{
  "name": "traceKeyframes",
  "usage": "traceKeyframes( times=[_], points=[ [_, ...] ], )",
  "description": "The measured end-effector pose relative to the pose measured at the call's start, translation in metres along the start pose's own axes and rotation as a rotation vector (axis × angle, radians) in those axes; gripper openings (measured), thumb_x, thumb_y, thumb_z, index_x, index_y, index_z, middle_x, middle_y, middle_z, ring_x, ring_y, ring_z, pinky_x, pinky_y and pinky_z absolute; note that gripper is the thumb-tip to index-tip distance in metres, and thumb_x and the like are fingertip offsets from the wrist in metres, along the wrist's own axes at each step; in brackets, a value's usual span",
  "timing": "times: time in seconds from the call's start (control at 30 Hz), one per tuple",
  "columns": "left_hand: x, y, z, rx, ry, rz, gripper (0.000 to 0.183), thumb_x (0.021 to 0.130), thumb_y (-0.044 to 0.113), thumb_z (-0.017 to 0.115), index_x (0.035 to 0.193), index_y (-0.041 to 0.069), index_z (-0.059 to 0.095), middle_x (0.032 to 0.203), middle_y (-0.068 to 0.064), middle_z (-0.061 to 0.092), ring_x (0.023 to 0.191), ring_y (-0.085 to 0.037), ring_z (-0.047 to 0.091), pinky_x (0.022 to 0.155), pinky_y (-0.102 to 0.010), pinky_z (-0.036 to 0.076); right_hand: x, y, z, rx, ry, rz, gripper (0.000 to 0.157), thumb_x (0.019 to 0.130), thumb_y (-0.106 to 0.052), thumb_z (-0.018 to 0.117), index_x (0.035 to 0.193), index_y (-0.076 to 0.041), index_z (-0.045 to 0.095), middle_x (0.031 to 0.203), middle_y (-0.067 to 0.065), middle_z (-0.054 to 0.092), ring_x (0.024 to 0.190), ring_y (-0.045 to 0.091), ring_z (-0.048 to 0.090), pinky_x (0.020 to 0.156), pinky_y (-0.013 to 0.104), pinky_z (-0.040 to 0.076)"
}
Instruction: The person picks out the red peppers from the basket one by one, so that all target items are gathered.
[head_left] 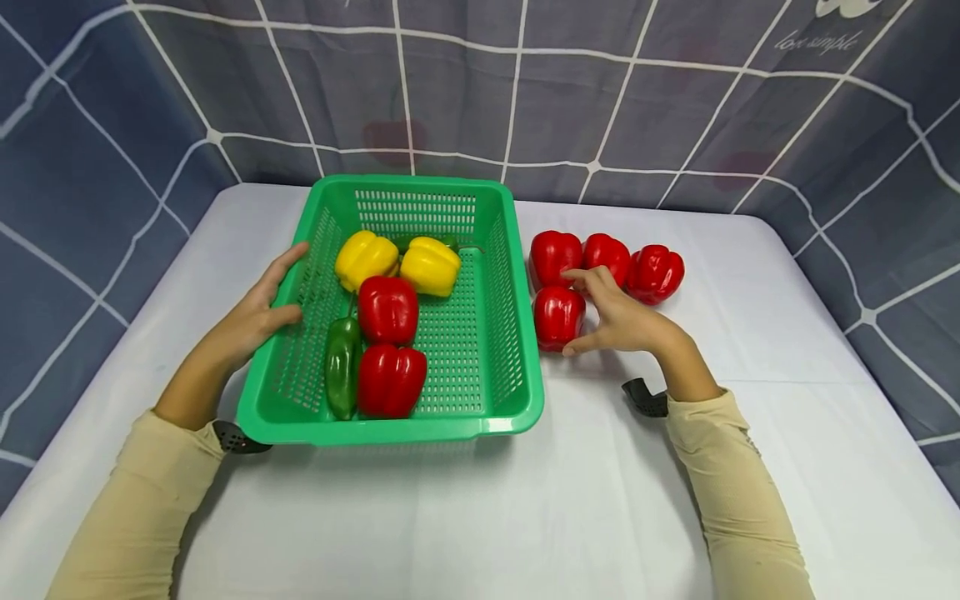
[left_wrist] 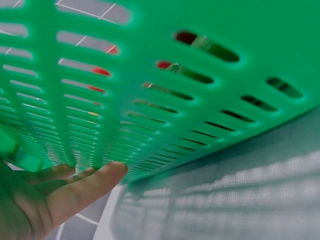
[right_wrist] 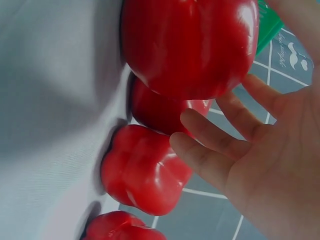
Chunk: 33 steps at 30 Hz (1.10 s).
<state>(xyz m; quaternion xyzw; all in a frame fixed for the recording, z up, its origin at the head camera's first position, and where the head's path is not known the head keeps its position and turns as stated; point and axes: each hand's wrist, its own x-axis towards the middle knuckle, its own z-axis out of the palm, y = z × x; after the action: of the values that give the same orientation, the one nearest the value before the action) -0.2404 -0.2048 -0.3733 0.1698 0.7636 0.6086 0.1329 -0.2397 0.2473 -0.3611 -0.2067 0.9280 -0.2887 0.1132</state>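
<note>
In the head view my left hand [head_left: 258, 315] holds the left rim of a green plastic basket [head_left: 510, 425], thumb over the edge; the left wrist view shows fingers [left_wrist: 95, 187] against its slotted outer wall. Inside lie two yellow bell peppers [head_left: 366, 258], two red bell peppers [head_left: 392, 382] and a long green pepper [head_left: 342, 367]. Another green pepper [head_left: 450, 242] is partly hidden behind the yellow ones. Right of the basket, my right hand [head_left: 622, 321] spreads its thumb and fingers beside the nearest red bell pepper [head_left: 558, 318]; in the right wrist view the fingers are extended.
Behind that pepper, three more red bell peppers [head_left: 655, 274] stand in a row on the white tablecloth [head_left: 600, 517]. A dark grid-patterned curtain [head_left: 465, 92] encloses the back and sides. Each wrist wears a black device [head_left: 645, 398].
</note>
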Motion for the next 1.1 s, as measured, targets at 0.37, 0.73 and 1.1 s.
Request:
traceKeyframes(
  times=[0.37, 0.73, 1.1],
  points=[
    [-0.001, 0.002, -0.001, -0.011, 0.001, 0.015, 0.083, 0.079, -0.007, 0.038, 0.148, 0.02, 0.001, 0.141, -0.026, 0.013, 0.088, -0.005, 0.054, 0.064, -0.022, 0.052, 0.012, -0.017, -0.012, -0.041, 0.034, -0.032, 0.091, 0.065, -0.021, 0.081, 0.137, -0.006, 0.028, 0.125, 0.016, 0.031, 0.122, 0.03, 0.03, 0.093, 0.051, 0.042],
    [-0.004, 0.004, -0.001, -0.021, -0.001, 0.007, 0.083, 0.079, -0.007, 0.039, 0.148, 0.019, 0.0, 0.14, -0.025, 0.014, 0.091, -0.005, 0.052, 0.066, -0.021, 0.052, 0.045, -0.071, -0.035, -0.134, 0.011, -0.132, 0.09, 0.068, -0.032, 0.077, 0.139, -0.012, 0.026, 0.131, 0.01, 0.027, 0.124, 0.025, 0.028, 0.097, 0.047, 0.039],
    [-0.001, 0.005, 0.001, 0.004, -0.002, -0.017, 0.083, 0.079, -0.003, 0.039, 0.148, 0.02, -0.001, 0.146, -0.021, 0.01, 0.1, -0.012, 0.044, 0.071, -0.017, 0.049, 0.082, -0.135, -0.03, -0.304, -0.12, -0.281, 0.085, 0.071, -0.035, 0.074, 0.139, -0.013, 0.028, 0.133, 0.011, 0.026, 0.125, 0.026, 0.026, 0.103, 0.04, 0.034]
  ],
)
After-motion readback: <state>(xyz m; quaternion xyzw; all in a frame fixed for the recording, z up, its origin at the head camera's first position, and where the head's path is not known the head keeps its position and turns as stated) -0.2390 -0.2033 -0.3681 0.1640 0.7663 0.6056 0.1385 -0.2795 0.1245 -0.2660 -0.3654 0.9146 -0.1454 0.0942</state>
